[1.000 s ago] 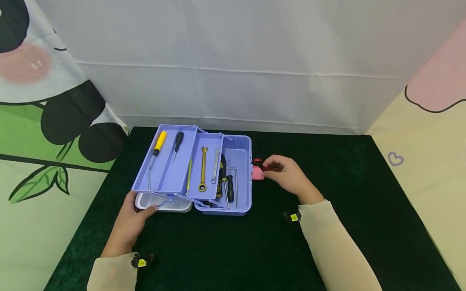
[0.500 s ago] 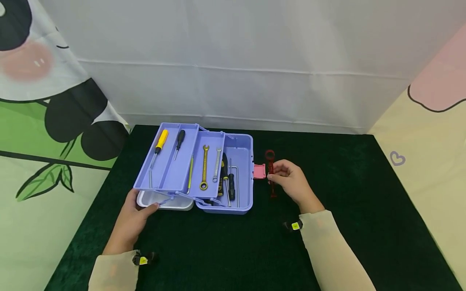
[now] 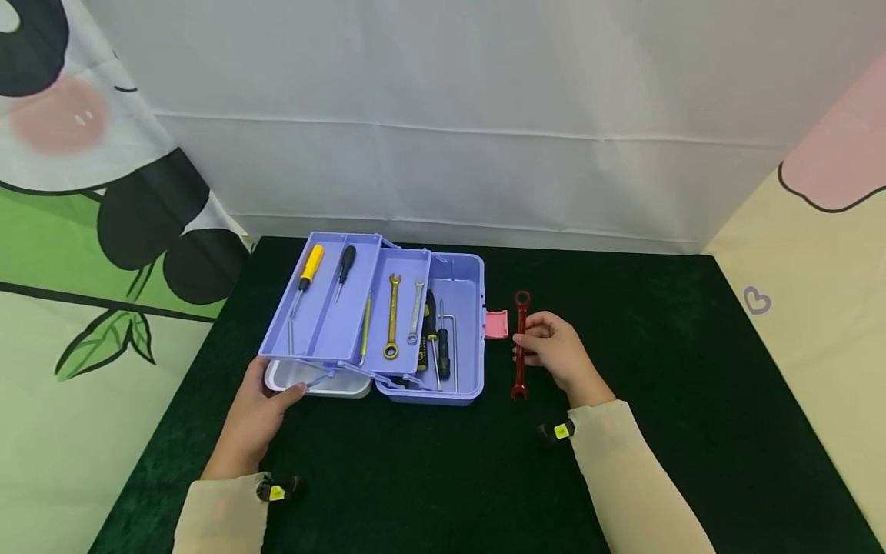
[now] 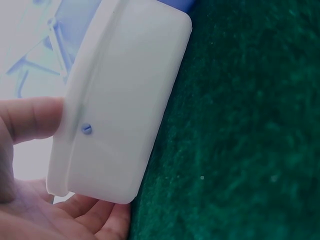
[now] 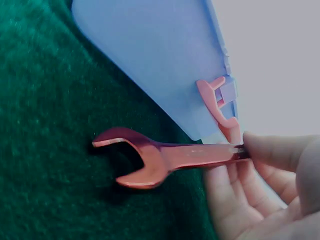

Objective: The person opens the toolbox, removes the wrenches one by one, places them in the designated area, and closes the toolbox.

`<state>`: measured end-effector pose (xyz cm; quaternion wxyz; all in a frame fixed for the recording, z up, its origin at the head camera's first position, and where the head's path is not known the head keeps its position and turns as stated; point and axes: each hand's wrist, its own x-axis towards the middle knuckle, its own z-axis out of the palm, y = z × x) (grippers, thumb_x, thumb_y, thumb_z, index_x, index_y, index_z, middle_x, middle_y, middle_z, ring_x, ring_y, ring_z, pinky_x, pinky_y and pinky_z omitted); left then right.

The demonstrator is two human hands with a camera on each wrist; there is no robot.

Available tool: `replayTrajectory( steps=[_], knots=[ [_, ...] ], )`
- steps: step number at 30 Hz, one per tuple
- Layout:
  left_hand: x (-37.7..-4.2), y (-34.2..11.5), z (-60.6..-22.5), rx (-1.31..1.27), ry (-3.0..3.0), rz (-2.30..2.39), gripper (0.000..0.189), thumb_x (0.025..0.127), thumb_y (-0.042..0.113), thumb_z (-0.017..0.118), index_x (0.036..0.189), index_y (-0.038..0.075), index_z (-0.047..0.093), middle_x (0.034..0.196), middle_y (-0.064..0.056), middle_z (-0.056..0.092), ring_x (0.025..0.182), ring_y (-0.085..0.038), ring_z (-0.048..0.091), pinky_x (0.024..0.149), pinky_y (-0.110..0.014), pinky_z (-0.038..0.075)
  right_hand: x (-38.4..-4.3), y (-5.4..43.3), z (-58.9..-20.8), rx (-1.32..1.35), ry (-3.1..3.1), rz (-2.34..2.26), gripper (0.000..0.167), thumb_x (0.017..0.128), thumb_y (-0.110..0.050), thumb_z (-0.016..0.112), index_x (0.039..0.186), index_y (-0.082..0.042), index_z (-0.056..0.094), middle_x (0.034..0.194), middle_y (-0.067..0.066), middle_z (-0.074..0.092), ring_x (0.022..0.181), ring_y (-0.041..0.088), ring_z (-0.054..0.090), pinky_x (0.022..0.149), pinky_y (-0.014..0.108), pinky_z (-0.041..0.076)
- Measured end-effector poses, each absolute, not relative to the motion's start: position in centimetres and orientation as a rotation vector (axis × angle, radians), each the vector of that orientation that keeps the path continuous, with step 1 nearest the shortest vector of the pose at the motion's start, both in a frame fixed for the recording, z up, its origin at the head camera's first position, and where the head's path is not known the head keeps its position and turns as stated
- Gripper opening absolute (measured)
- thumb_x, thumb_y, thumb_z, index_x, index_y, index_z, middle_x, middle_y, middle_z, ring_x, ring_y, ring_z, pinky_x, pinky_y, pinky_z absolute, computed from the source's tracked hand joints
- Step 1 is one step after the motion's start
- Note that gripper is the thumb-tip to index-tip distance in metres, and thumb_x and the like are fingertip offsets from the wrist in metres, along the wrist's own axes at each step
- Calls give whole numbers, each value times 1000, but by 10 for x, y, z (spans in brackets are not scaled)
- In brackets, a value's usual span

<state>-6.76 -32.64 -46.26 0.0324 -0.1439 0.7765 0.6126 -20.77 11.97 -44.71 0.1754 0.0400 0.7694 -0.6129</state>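
Observation:
A purple toolbox [image 3: 471,369] stands unfolded in the head view, its stepped trays swung out to the left over the white lid [image 3: 356,387]. My left hand [image 3: 251,419] grips that lid at its left end; in the left wrist view the thumb [image 4: 37,117] lies at the rim and fingers curl beneath. To the right of the box, my right hand [image 3: 557,350] pinches a red combination wrench [image 3: 521,369] by its middle. Its open end points toward me, the ring end away. Beside the wrench, the pink latch [image 3: 496,325] juts from the box.
The trays hold a yellow-handled screwdriver [image 3: 311,265], a black-handled screwdriver [image 3: 346,265], a gold wrench [image 3: 392,315] and a silver wrench [image 3: 416,312]. More screwdrivers and a hex key [image 3: 454,346] lie in the box's bottom. Dark green cloth [image 3: 657,346] covers the table; a white curtain hangs behind.
My right hand has moved slightly right, away from the latch, and the red wrench has turned into full view, lying lengthwise toward me. My left hand stays on the lid.

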Motion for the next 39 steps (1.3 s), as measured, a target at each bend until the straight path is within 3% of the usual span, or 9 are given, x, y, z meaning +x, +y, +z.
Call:
replayTrajectory(
  steps=[16, 27, 39],
  knots=[
    [-68, -325, -464, -422, 2363, 1902, 90, 104, 11, 61, 166, 25, -2, 164, -19, 19, 137, -43, 35, 115, -67, 27, -222, 110, -451, 223, 2266, -1384, 26, 104, -17, 63, 125, -9, 53, 99, 17, 64, 83, 29, 70, 70, 38, 62],
    [-68, -327, -464, -446, 2370, 1886, 91, 104, 14, 62, 166, 23, -4, 165, -20, 17, 137, -44, 34, 115, -67, 28, -235, 94, -444, 231, 2439, -1108, 21, 103, -17, 64, 120, -7, 58, 109, 19, 61, 84, 30, 68, 71, 38, 62],
    [-69, -326, -465, -404, 2392, 1906, 87, 105, 12, 60, 166, 20, -2, 163, -21, 20, 135, -43, 36, 115, -67, 28, -243, 84, -442, 272, 2512, -926, 16, 102, -15, 63, 116, -8, 60, 104, 16, 63, 81, 28, 67, 71, 37, 59]
  ],
)
